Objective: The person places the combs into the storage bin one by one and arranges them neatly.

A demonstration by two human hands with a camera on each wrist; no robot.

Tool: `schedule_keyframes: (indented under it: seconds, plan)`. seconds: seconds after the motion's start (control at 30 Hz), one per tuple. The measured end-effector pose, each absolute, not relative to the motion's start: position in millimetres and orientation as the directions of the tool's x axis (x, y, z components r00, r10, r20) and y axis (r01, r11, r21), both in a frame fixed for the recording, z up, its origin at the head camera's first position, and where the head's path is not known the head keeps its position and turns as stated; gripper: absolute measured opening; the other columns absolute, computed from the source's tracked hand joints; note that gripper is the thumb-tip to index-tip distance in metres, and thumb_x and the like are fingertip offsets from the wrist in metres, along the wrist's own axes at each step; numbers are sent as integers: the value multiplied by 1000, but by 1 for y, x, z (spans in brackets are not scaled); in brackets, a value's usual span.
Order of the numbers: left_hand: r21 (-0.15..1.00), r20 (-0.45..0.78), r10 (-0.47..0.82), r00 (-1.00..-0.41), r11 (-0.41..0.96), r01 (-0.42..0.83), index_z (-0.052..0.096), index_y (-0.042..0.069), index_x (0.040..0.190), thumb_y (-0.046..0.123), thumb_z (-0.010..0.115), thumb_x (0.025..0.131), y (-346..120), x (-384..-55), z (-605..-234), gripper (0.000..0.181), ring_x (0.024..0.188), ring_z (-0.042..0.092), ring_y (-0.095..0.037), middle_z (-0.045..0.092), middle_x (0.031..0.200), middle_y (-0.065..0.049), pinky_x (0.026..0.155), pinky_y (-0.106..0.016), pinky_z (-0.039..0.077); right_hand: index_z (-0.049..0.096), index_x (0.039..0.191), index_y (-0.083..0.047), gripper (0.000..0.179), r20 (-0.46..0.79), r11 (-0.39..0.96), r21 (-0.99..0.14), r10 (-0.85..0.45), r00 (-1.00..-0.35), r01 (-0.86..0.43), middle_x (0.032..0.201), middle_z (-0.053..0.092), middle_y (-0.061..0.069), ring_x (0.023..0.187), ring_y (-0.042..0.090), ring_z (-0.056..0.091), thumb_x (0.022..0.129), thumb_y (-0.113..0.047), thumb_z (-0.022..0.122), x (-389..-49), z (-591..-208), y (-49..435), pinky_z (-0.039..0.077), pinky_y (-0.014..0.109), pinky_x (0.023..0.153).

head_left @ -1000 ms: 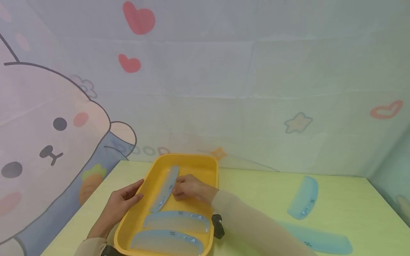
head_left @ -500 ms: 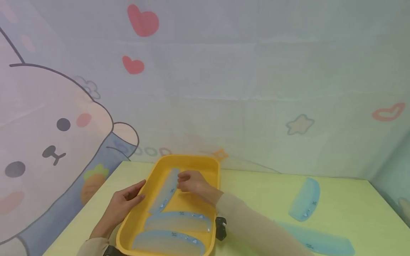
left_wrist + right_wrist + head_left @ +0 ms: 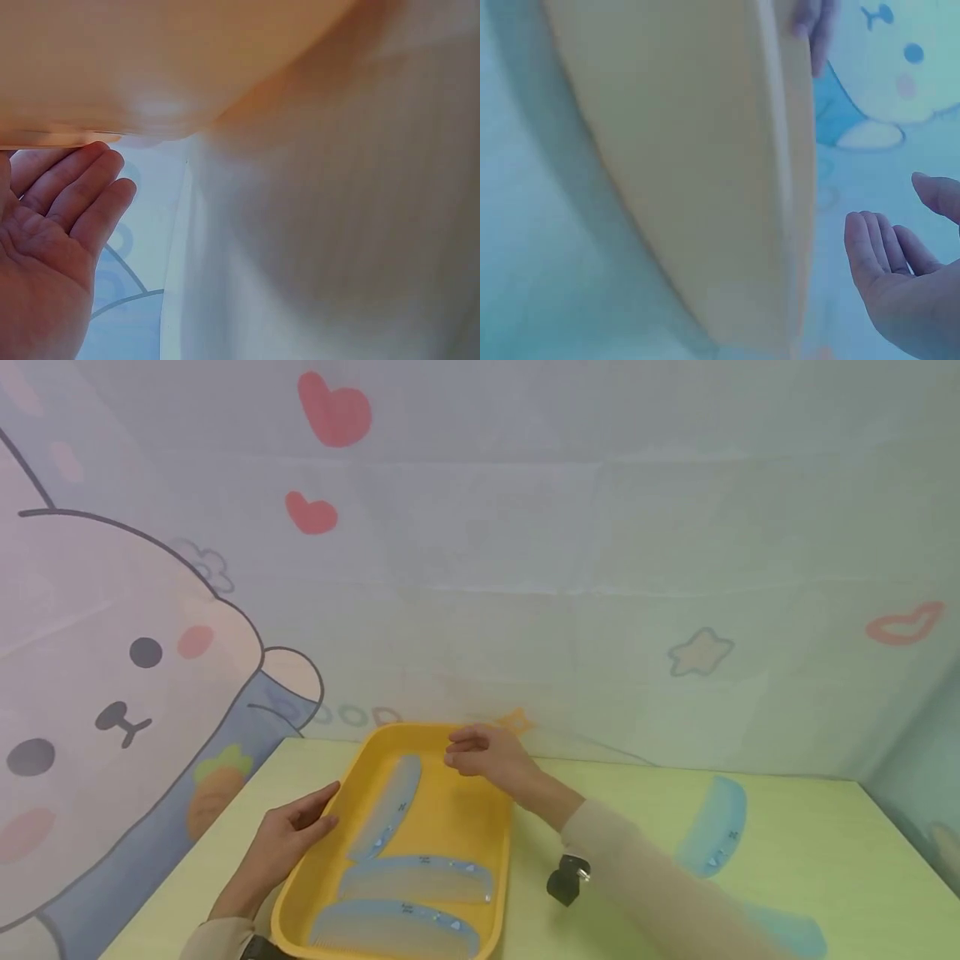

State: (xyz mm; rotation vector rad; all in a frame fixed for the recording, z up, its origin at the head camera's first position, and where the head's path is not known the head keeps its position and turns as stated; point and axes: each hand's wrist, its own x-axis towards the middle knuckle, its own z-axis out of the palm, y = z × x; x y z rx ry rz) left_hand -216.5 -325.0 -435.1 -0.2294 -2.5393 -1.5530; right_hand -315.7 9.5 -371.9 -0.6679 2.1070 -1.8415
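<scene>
Above tray (image 3: 502, 752) far rim, right hand (image 3: 487, 758) empty, left hand (image 3: 281, 843) at left rim

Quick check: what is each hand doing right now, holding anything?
Left hand: open, straight fingers resting against the left rim of the yellow tray, gripping nothing.
Right hand: open, empty, raised over the tray's far end.

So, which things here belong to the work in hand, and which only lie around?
In the work:
yellow tray, steadied by the left hand
three blue combs in it, one angled
right hand, empty above the tray
two blue combs on the table

Lying about:
cartoon backdrop
</scene>
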Motion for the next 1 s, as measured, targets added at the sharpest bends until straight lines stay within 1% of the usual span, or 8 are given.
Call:
schedule_keyframes:
  seconds: [0.1,0.23,0.33,0.43,0.53,0.7,0.87,1.0]
  plan:
    - [861,212,40,-976,465,207,52,-1,155,12,68,106,-326,-217,-435,53,129,61,-38,53,152,-26,89,-22,58,64,136,7,39,104,103,-980,-460,-882,-169,126,71,18,115,34,69,102,-9,74,-321,-367,31,59,43,99]
    - [858,215,31,-976,471,204,53,-1,155,13,69,106,-328,-217,-434,53,130,60,-39,54,152,-26,89,-22,58,61,138,11,41,120,128,-973,-424,-898,-191,132,67,23,121,42,65,104,-9,71,-329,-362,66,57,46,101]
    - [862,211,30,-977,466,200,53,-1,155,15,69,106,-329,-216,-434,54,133,57,-41,53,152,-25,90,-21,57,57,140,13,44,120,158,-968,-398,-910,-197,133,65,25,123,44,64,105,-12,69,-332,-360,93,56,48,103]
    - [863,205,32,-978,466,196,52,0,156,16,69,106,-330,-216,-434,55,134,56,-42,52,153,-25,91,-21,57,55,141,14,47,108,203,-960,-364,-925,-192,132,66,26,120,41,65,106,-14,68,-333,-359,119,56,48,103]
    - [863,202,34,-979,467,194,52,1,156,17,69,106,-331,-216,-435,55,132,59,-41,53,153,-25,90,-21,58,55,140,15,49,95,263,-946,-333,-938,-189,133,66,26,117,38,67,106,-17,68,-332,-361,144,58,45,101]
    - [856,203,44,-978,478,199,51,1,157,17,69,107,-333,-214,-435,55,131,59,-41,53,153,-25,90,-21,58,51,143,16,54,44,354,-924,-284,-958,-147,135,64,29,119,41,67,107,-20,67,-329,-368,188,58,46,100]
    - [849,199,45,-979,491,195,51,2,157,18,69,107,-334,-213,-435,56,131,59,-41,53,153,-25,90,-22,58,45,148,18,59,-2,386,-917,-248,-969,-97,142,59,33,128,49,60,109,-22,64,-328,-381,228,56,49,103]
    - [853,195,50,-979,485,195,51,2,157,18,69,107,-334,-213,-436,56,131,59,-41,52,153,-25,91,-22,58,45,146,20,60,-12,429,-900,-210,-978,-81,140,59,35,127,50,60,110,-24,63,-325,-388,256,56,51,102]
